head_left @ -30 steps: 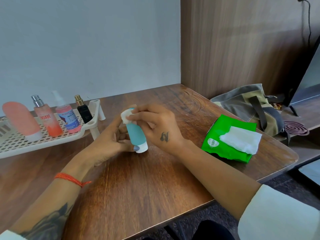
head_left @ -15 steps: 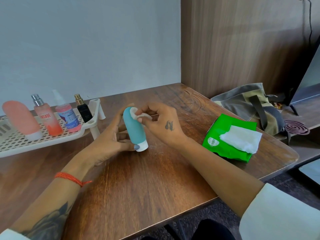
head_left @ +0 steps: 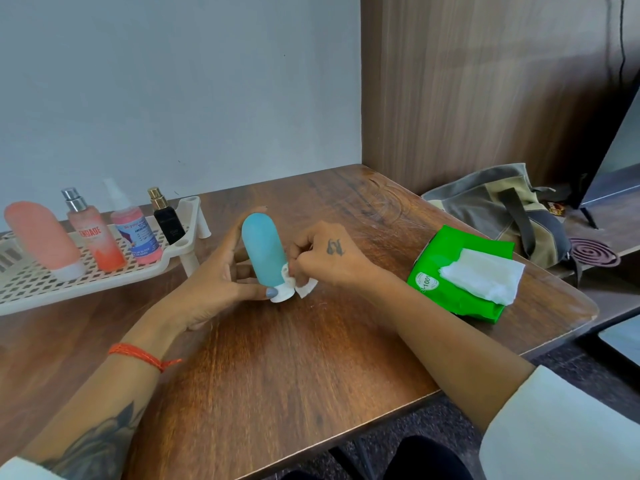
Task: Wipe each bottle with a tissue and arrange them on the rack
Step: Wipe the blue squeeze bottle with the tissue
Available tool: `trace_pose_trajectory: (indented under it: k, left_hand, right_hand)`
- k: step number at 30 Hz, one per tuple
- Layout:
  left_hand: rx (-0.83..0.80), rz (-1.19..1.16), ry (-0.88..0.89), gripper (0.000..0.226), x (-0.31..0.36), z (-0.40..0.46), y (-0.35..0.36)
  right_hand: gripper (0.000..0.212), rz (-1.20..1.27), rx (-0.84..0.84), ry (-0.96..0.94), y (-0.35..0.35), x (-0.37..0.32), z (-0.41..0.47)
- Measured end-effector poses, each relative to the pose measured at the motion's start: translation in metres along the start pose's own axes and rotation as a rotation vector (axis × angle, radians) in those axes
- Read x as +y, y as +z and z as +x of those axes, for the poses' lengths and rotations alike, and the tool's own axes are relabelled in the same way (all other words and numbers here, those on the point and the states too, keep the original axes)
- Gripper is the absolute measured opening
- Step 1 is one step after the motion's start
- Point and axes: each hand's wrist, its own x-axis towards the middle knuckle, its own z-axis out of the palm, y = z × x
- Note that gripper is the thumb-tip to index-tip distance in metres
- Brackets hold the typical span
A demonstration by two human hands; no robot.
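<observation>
A teal bottle (head_left: 263,249) stands on its white cap on the wooden table (head_left: 294,358). My left hand (head_left: 221,275) holds it from the left, thumb at the cap and fingers behind. My right hand (head_left: 325,258) pinches a small white tissue (head_left: 304,289) against the bottle's lower right side near the cap. On the cream rack (head_left: 104,282) at the left stand a salmon bottle (head_left: 43,237), a pink spray bottle (head_left: 91,233), a pink labelled bottle (head_left: 136,233) and a small black bottle (head_left: 166,218).
A green tissue pack (head_left: 450,292) with a white tissue (head_left: 485,275) sticking out lies at the right of the table. Beyond it sit a grey-green bag (head_left: 502,209) and a mosquito coil (head_left: 594,252) on a lower ledge. A wooden panel rises behind.
My right hand has slid the tissue from the bottle's top down its side to the cap. My left hand still holds the bottle upright.
</observation>
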Motion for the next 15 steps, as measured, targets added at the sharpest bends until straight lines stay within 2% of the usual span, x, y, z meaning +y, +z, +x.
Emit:
trace_pose_trajectory:
  k: [3,5,8,14,15]
  left_hand:
    - [-0.014,-0.009,-0.001,0.104,-0.0024,0.001,-0.0022]
    - [-0.008,-0.006,-0.011,0.104,-0.0037,0.0014,-0.0029]
    - [-0.005,-0.017,-0.004,0.102,-0.0045,0.0019,-0.0025]
    - [-0.017,-0.006,0.019,0.1,-0.0039,0.002,-0.0017]
    - [-0.017,-0.003,0.019,0.1,-0.0039,0.002,-0.0018]
  right_hand:
    - [0.015,0.216,0.291,-0.101,-0.0013,-0.0025,-0.0006]
    - [0.016,0.247,0.364,-0.198,-0.0003,-0.0047,0.0]
    - [0.012,0.178,0.285,-0.203,0.0017,-0.0043,-0.0002]
    - [0.022,0.122,0.13,-0.053,-0.0027,-0.0021,0.0003]
    - [0.017,0.107,0.101,-0.029,-0.0025,-0.0012,0.0009]
